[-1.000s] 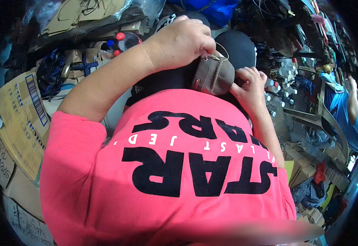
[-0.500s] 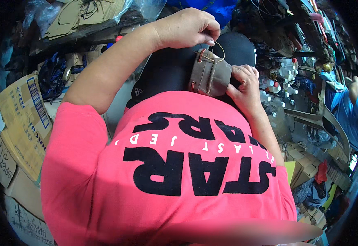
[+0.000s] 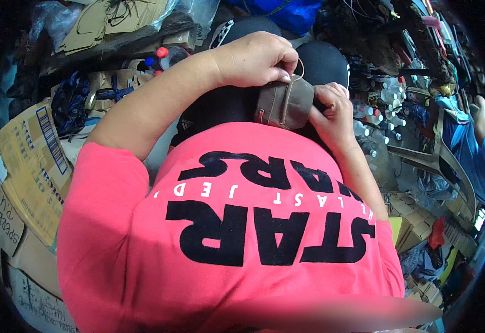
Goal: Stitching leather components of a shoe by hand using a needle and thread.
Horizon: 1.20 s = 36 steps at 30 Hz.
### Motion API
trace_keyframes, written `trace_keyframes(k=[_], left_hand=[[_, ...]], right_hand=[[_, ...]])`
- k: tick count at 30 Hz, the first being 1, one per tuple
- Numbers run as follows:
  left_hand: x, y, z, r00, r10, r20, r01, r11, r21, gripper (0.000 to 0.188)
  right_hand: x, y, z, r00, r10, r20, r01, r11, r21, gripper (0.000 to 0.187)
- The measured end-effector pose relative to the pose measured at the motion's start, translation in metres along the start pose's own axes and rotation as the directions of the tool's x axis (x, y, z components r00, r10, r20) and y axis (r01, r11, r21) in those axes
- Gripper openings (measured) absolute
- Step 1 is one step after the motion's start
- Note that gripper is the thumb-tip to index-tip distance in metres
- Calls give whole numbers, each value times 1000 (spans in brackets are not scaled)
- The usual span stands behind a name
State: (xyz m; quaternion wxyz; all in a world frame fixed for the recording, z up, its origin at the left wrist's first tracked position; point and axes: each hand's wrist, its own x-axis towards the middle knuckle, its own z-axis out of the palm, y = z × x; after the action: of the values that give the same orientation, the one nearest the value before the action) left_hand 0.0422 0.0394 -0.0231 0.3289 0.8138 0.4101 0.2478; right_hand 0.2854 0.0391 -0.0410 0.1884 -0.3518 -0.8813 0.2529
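Left hand (image 3: 259, 60): lowered since the earlier frame, from raised above the brown piece (image 3: 300, 104) down to its upper edge, now appearing to touch there.
Cord (image 3: 303, 69): shorter stretch now between fingertips and edge; one thin tan loop standing up just to the right of the fingertips, as before.
Left grip: thumb and forefinger brought close together, apparently pinching the cord; exact contact partly hidden behind the fingers.
Right hand (image 3: 335, 111): almost without movement, curled at the right side of the brown piece and pinching it there, thumb toward the body; fingertips on the far side not visible.
Brown piece place: above the lap, between both hands, near the upper border of the pink shirt (image 3: 109, 183) and in front of the black trousers (image 3: 220, 108); nearly the same position as in the earlier frame.
Seam side: turned upward to view, with raised stitching down the middle and a short reddish lace at the lower left.
Meaning of change: by judgement, from drawing the cord outward to handling it close at the edge, with the steady right hold as support.
Around: bottles (image 3: 388, 95) to the right, carton (image 3: 28, 172) to the left, blue bag (image 3: 292, 16) beyond the knees.
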Motion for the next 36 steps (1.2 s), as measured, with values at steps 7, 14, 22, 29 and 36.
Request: trace_keyframes(k=[7, 14, 22, 29, 36], left_hand=[[-12, 4, 5, 986, 41, -161, -36, 999, 35, 25], [-45, 14, 15, 911, 52, -409, 110, 926, 362, 59], [-52, 18, -2, 951, -140, -276, 160, 986, 51, 21], [-43, 27, -7, 951, -43, -307, 109, 973, 202, 40], [-54, 19, -6, 942, 16, -335, 89, 951, 295, 42]], right_hand=[[-2, 4, -9, 994, -102, -29, 95, 980, -175, 11], [-31, -8, -35, 982, -55, 182, 86, 981, -173, 6], [-81, 19, -104, 915, 336, 223, -277, 925, -260, 8], [-44, 29, -73, 742, 612, -275, -93, 499, 861, 15], [-18, 22, -73, 899, 433, -61, 70, -4, 998, 17]])
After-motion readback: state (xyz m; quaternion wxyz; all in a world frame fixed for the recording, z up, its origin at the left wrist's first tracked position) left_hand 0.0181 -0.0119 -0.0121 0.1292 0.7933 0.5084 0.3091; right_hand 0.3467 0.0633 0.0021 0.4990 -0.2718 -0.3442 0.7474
